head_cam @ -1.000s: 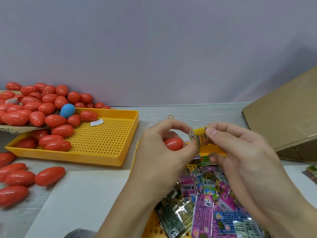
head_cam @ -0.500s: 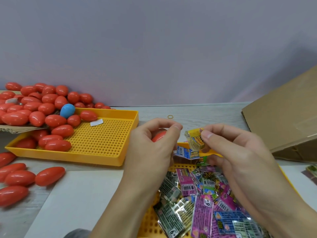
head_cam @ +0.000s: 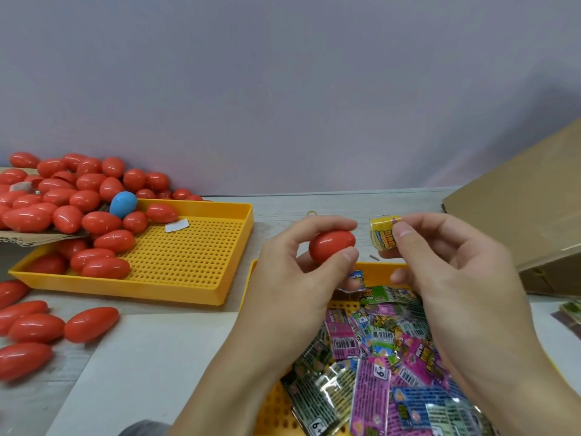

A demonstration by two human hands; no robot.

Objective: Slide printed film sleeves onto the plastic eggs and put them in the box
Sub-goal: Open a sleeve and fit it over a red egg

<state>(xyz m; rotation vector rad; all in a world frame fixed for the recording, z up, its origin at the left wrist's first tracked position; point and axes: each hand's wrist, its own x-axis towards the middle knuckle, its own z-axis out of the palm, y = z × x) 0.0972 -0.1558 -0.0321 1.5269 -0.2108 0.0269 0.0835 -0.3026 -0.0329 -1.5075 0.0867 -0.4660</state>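
1. Left hand [head_cam: 298, 278]: forearm comes up from the bottom edge, back of the hand facing the camera, thumb and curled fingers gripping a red egg [head_cam: 331, 249] at chest height.
2. Right hand [head_cam: 452, 272]: forearm enters from the bottom right corner, thumb and forefinger pinching a yellow sleeve [head_cam: 382, 236], other fingers curled loosely under.
3. Both hands are just beside each other, not touching.

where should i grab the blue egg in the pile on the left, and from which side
Take the blue egg across its rounded middle, coming from above and slightly from the near right. It lies tilted on top of the red eggs at the far left corner of the yellow tray, so its upper side is exposed, while red eggs crowd its left and underside. This is probably the least disturbing approach.
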